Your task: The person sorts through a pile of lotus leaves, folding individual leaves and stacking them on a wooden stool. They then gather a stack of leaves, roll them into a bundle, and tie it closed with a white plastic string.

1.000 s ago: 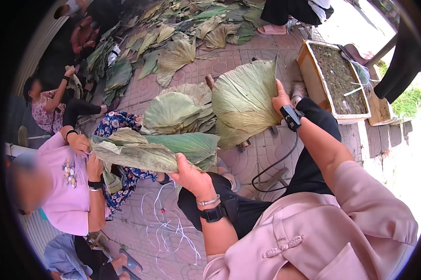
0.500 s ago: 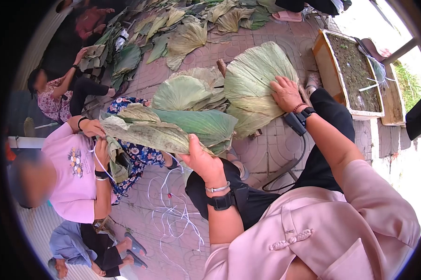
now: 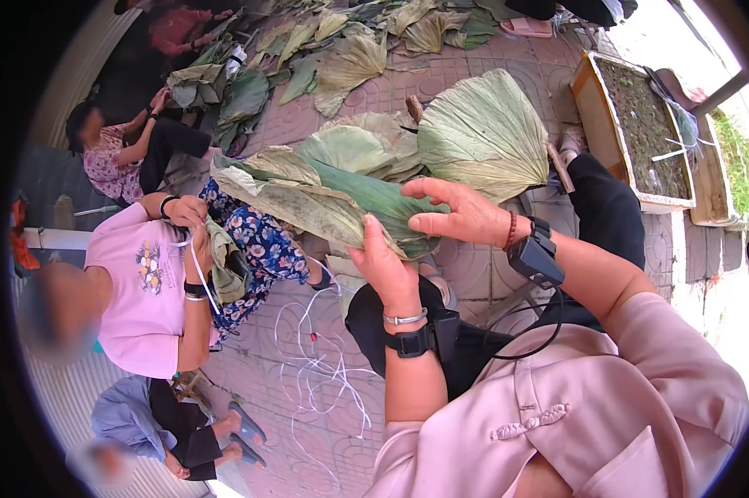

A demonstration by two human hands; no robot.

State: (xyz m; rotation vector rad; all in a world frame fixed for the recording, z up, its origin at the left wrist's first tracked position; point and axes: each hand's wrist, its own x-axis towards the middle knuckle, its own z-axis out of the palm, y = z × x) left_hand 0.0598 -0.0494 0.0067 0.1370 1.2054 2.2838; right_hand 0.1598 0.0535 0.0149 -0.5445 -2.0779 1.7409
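My left hand (image 3: 387,261) is closed around the near end of a folded bundle of lotus leaves (image 3: 283,195), thumb on top. Dry greyish leaf wraps one side of the bundle, and a greener leaf (image 3: 362,189) shows along the other. Over the green end, my right hand (image 3: 462,214) has thumb and fingers apart, fingertips right at the leaf. Past it, a broad pale lotus leaf (image 3: 482,133) lies spread like a fan above the paving. More pale leaves (image 3: 350,148) lie behind the bundle, partly hidden by it.
A person in a pink shirt (image 3: 138,303) sits at the left, handling a leaf bundle (image 3: 229,261) and white string. Loose white string (image 3: 325,373) tangles on the paving. Many leaves (image 3: 354,66) cover the ground at the back. A soil-filled box (image 3: 632,124) stands at right.
My right hand has left the broad pale leaf and come left and nearer, to the green end of the bundle. My left hand still holds the bundle.
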